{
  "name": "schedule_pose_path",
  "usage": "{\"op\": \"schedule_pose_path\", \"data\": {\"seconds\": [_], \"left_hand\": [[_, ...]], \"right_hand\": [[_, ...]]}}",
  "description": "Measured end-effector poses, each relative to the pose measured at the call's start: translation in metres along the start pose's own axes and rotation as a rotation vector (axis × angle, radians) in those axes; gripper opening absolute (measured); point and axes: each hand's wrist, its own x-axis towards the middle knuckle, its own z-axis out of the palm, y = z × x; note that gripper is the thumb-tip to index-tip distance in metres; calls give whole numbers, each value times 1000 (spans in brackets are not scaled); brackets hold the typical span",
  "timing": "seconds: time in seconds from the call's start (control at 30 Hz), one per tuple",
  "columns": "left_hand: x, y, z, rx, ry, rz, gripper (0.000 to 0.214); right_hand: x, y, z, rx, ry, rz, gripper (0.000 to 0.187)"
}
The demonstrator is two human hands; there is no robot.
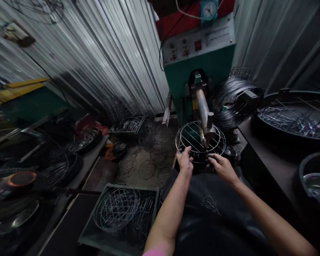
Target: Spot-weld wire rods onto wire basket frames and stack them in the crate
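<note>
A round wire rack (pixel 193 138), with two rings and thin cross wires, lies level beneath the welding machine's metal arm. The electrode tip (pixel 207 142) comes down at its front right part, touching or just above the wires. At the front left, my left hand (pixel 185 161) pinches the rack's rim between thumb and fingers. My right hand (pixel 221 167) is at the front right rim with its fingers curled together on the wire; its fingertips are partly dark and hard to see. A small bundle of thin wires (pixel 211 204) rests on the dark apron over my lap.
Behind the rack stands the green welding machine (pixel 202 58) with switches. A wire coil (pixel 236 97) is right of it. Black basins with wire pieces (pixel 293 121) stand far right. A green crate (pixel 93 227) of wire racks is lower left; loose wire rings (pixel 146 170) lie on the floor.
</note>
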Motion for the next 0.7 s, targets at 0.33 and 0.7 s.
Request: {"op": "schedule_pose_path", "data": {"seconds": [0.33, 0.7], "left_hand": [[7, 0, 7, 23, -38, -7, 55], [10, 2, 15, 40, -41, -30, 38]], "right_hand": [[8, 3, -7, -11, -6, -21, 49], [11, 5, -7, 31, 13, -11, 32]]}}
